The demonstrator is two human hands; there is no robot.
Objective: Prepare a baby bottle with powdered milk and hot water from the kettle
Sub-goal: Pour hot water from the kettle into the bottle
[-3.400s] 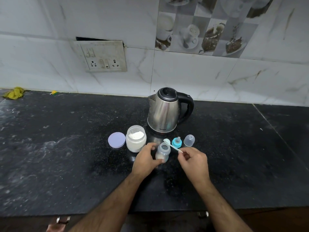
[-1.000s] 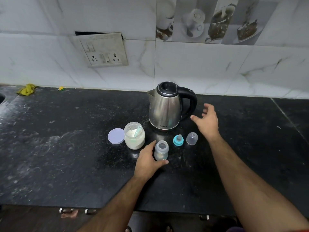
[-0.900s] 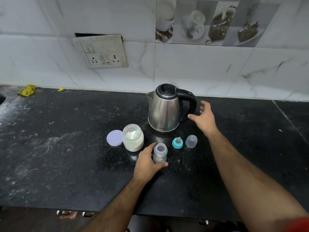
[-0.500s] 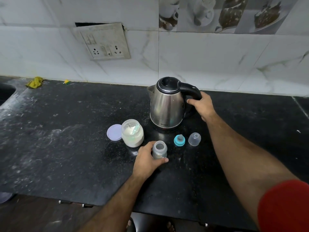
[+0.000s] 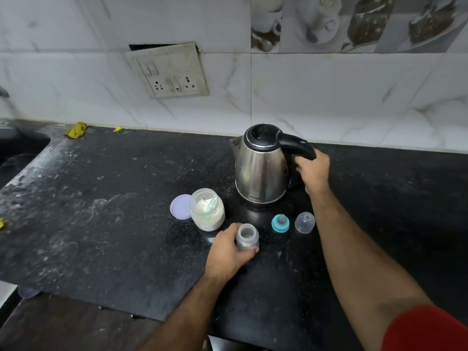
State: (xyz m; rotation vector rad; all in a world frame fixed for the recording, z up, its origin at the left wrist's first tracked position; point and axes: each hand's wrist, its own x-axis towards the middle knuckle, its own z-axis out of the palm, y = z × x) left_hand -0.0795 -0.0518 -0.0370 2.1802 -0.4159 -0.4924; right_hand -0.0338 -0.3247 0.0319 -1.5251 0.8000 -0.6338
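A small clear baby bottle [image 5: 247, 236] stands open-topped on the black counter [image 5: 101, 224], and my left hand [image 5: 228, 252] is wrapped around it. Behind it stands a steel kettle [image 5: 260, 171] with a black lid and handle. My right hand [image 5: 314, 171] grips the handle from the right. An open jar of milk powder [image 5: 207, 212] with a pale green scoop inside stands left of the kettle, its lilac lid [image 5: 180, 206] lying beside it. The blue teat ring [image 5: 280, 223] and the clear cap [image 5: 305, 222] sit in front of the kettle.
A loose switch and socket plate [image 5: 169, 70] hangs on the tiled wall behind. A sink [image 5: 15, 150] lies at the far left, with yellow scraps [image 5: 76, 129] near the wall. The counter's front edge runs below my forearms.
My right hand dropped the scoop into the powder jar, reached to the kettle and closed on its handle. My left hand stayed on the bottle.
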